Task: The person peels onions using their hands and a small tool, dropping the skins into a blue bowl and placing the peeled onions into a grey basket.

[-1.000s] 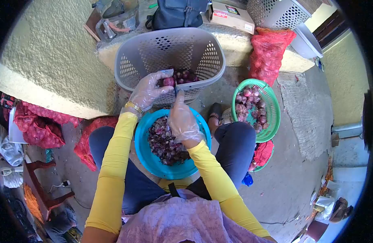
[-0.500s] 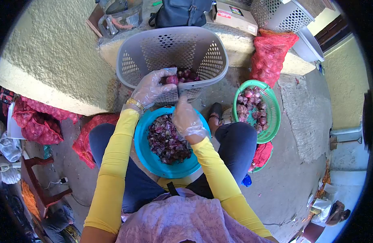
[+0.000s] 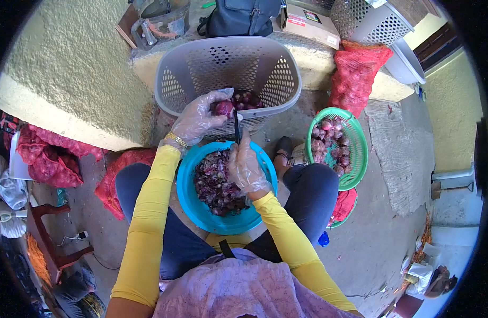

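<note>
My left hand (image 3: 198, 115), in a clear plastic glove, is closed around a red onion (image 3: 223, 108) at the near rim of the grey laundry basket (image 3: 169, 108). My right hand (image 3: 247, 168), gloved too, grips a knife whose dark blade (image 3: 237, 126) points up, its tip close to the onion. Its handle is hidden in my fingers. More red onions (image 3: 247, 99) lie inside the basket. Below my hands, between my knees, a blue basin (image 3: 186, 199) holds a heap of purple onion skins and trimmings (image 3: 214, 183).
To the right stands a green basket (image 3: 362, 168) of unpeeled onions. Red mesh sacks of onions are behind it (image 3: 355, 77) and at the left (image 3: 50, 159). A black bag (image 3: 238, 18) and a cardboard box (image 3: 310, 25) rest on the ledge.
My right hand has dropped slightly and turned, so the knife blade now shows upright. The left hand still holds the onion, more of which is visible.
</note>
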{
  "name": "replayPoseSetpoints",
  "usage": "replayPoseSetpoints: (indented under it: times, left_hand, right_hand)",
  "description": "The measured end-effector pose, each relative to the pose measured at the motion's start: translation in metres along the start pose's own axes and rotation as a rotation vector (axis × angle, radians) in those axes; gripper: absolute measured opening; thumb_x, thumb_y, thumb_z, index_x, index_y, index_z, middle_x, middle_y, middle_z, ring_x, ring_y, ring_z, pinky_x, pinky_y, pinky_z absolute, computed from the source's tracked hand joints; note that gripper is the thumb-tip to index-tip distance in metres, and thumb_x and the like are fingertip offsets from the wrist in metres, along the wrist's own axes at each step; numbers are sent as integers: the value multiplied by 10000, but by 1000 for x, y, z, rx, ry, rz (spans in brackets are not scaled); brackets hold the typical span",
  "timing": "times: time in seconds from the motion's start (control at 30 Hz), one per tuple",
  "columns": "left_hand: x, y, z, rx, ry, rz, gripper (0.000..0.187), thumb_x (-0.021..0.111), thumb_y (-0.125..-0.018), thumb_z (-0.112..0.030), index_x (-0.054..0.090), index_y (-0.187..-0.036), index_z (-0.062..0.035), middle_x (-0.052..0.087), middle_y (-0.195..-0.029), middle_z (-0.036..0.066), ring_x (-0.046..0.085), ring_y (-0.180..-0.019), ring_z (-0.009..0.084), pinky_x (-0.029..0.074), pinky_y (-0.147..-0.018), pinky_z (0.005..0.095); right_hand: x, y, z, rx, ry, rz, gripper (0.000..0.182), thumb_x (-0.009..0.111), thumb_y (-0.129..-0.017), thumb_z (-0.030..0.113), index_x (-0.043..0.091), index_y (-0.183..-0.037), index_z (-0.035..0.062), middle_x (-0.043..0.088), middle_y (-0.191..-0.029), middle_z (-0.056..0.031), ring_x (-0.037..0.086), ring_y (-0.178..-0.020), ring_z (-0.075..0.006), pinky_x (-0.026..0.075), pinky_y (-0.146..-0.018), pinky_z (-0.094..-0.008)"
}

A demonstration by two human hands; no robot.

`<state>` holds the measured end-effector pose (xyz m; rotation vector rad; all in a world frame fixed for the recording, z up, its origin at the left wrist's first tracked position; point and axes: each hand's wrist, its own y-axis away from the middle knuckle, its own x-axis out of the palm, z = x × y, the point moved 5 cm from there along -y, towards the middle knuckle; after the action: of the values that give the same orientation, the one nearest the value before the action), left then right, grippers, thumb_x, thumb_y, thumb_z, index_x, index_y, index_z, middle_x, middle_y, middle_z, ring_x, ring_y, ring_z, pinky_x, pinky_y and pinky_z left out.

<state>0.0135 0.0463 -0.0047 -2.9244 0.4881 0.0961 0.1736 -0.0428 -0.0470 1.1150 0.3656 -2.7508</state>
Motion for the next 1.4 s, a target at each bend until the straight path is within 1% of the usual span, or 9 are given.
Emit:
replayPoseSetpoints:
  times: [0.2, 0.3, 0.57, 0.7, 0.93, 1.1, 1.23, 1.33, 1.4]
  left_hand:
    - [-6, 8, -2, -134, 166, 20, 501, 728, -875, -16, 578, -1353, -13, 457, -1576, 161, 474, -1413, 238, 368, -1201, 391]
    - [-10, 16, -8, -115, 230, -3, 557, 769, -863, -99, 568, -1373, 0, 470, -1567, 158, 475, -1414, 234, 385, -1191, 383]
    - [-8, 27, -52, -184, 592, -34, 578, 685, -956, -276, 521, -1433, 5, 476, -1561, 167, 586, -1328, 280, 535, -1079, 442]
    - [1, 26, -68, -223, 717, -98, 483, 529, -1071, -342, 530, -1427, -15, 534, -1498, 162, 659, -1218, 247, 646, -871, 400]
    - [13, 25, -67, -274, 784, 90, 511, 535, -1083, -338, 493, -1482, -22, 656, -1302, 91, 663, -1159, 173, 619, -911, 318]
    - [15, 22, -48, -294, 600, 27, 555, 640, -1026, -191, 446, -1521, -30, 638, -1312, 82, 642, -1184, 170, 578, -991, 339]
    - [15, 19, -39, -246, 526, -116, 624, 718, -958, -69, 443, -1517, -28, 625, -1314, 72, 630, -1186, 174, 540, -1026, 342]
    - [8, 15, -43, -254, 352, -163, 543, 735, -958, -102, 510, -1447, -31, 597, -1366, 72, 619, -1195, 185, 524, -1007, 315]
    - [0, 10, -19, -197, 228, -149, 546, 742, -950, -102, 518, -1443, -31, 602, -1359, 84, 627, -1177, 189, 515, -1015, 325]
  right_hand:
    - [-14, 11, 9, 166, -340, -58, 457, 539, -1032, 132, 446, -1436, -61, 653, -825, -204, 652, -666, -340, 490, -611, -432]
    - [-48, 2, 24, 283, -539, -156, 337, 726, -964, 188, 609, -1201, -20, 675, -864, -131, 623, -724, -205, 514, -693, -375]
    - [-90, -56, 30, -76, -601, -65, 658, 901, -787, 123, 593, -1359, 21, 673, -1083, -41, 617, -987, -137, 531, -868, -313]
    - [-96, -83, 47, -201, -610, 16, 616, 879, -802, 101, 610, -1352, 31, 679, -1084, -33, 622, -999, -129, 531, -873, -313]
    - [-85, -83, 44, 42, -756, 113, 368, 796, -906, 115, 664, -1240, 31, 691, -1004, -14, 640, -927, -84, 526, -843, -268]
    - [-67, -73, 23, 358, -931, 83, 306, 761, -947, 144, 642, -1204, 30, 679, -958, -18, 573, -636, -71, 492, -522, -260]
    - [-73, -70, 25, 315, -839, 46, 262, 721, -978, 156, 619, -1181, 27, 667, -917, -16, 557, -586, -72, 443, -431, -261]
    - [-78, -61, 19, 290, -871, 33, 231, 640, -1026, 165, 599, -1193, 11, 682, -873, -64, 606, -594, -141, 485, -473, -321]
    - [-82, -47, 14, 18, -579, -70, 201, 557, -1054, 157, 582, -1169, -7, 694, -844, -152, 662, -612, -276, 506, -520, -426]
